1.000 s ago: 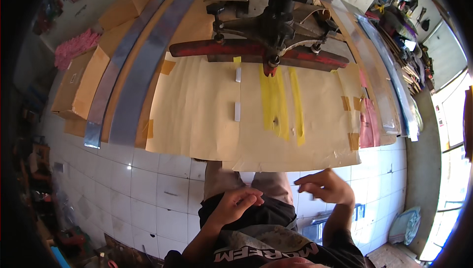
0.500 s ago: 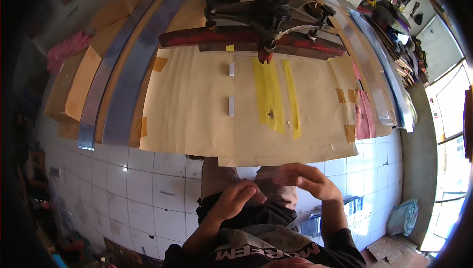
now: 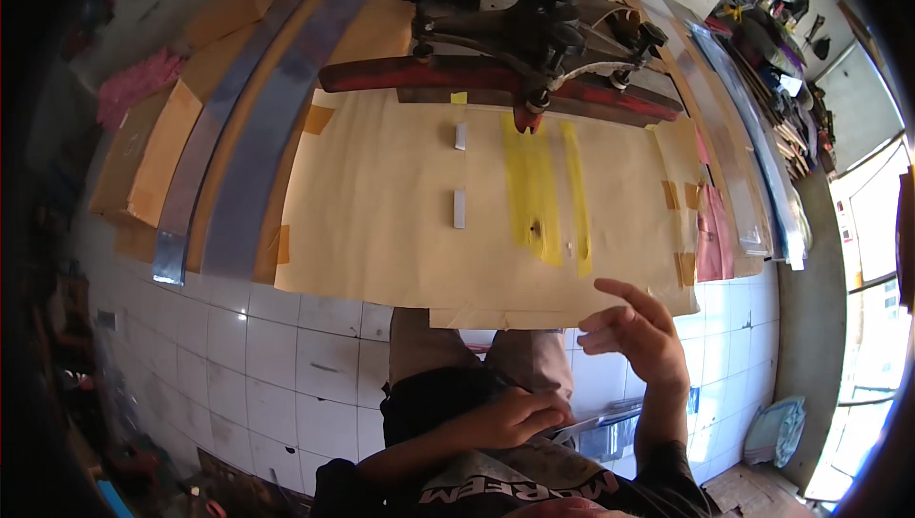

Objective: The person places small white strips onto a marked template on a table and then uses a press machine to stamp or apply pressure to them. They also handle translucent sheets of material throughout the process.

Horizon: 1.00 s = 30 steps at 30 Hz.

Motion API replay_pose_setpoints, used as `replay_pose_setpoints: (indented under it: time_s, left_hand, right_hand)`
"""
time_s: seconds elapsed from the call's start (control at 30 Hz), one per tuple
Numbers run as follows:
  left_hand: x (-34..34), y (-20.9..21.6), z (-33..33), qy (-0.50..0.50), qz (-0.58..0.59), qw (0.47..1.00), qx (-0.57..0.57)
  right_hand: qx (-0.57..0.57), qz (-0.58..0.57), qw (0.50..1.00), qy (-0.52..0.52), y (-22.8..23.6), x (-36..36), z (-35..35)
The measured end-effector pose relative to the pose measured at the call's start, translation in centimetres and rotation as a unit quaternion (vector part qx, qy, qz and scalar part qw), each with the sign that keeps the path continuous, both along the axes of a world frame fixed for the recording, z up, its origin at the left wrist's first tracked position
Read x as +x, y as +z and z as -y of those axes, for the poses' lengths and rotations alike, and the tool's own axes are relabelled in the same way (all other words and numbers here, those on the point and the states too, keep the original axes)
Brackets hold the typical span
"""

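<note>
My right hand (image 3: 640, 335) is raised just off the near right edge of the board, its index finger stretched out and the others loosely bent, with nothing in it. Low over my lap is my left hand (image 3: 519, 416), fingers pressed together. Whatever they hold, if anything, is hidden. Beside its fingertips, to the right, lies a stack of clear bluish plastic sheets (image 3: 610, 437). The tan paper-covered board (image 3: 381, 203) in front bears yellow tape strips (image 3: 532, 203) and two small white blocks (image 3: 459, 209).
A black machine head with a red bar (image 3: 410, 73) hangs over the board's far edge. Long clear plastic strips (image 3: 253, 165) and a cardboard box (image 3: 152, 161) are at left. Pink film (image 3: 713, 232) and more strips lie at right. White tiles (image 3: 324, 365) cover the floor.
My left hand has moved down and right, toward the plastic sheets. My right hand has shifted right, with its index finger now extended. The view has shifted slightly.
</note>
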<state>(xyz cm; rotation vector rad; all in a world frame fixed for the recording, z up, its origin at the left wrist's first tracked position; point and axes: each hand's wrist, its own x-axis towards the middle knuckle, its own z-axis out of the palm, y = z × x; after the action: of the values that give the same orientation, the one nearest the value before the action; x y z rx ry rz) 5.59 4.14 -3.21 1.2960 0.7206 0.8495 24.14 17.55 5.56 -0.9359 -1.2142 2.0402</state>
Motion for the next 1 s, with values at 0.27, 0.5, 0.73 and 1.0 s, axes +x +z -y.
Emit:
replay_pose_setpoints:
  time_s: [0.27, 0.5, 0.73, 1.0]
  left_hand:
    - [-5.7, -5.7, 1.7, -0.049, -0.147, 0.988, 0.000]
    - [-7.8, -8.0, 2.2, 0.012, -0.160, 0.985, -0.055]
    - [-7.6, -9.6, 2.3, 0.056, -0.123, 0.990, -0.033]
    - [-6.4, -13.3, -0.7, 0.229, -0.129, 0.965, 0.010]
  right_hand:
    - [0.043, -0.008, 0.999, -0.029, 3.0, -4.4, -6.2]
    - [0.183, 0.004, 0.981, -0.056, 5.4, -9.8, -6.2]
    - [0.163, -0.068, 0.980, -0.096, 5.6, -9.8, -5.3]
    - [0.295, -0.422, 0.816, -0.262, 9.0, 9.1, -1.9]
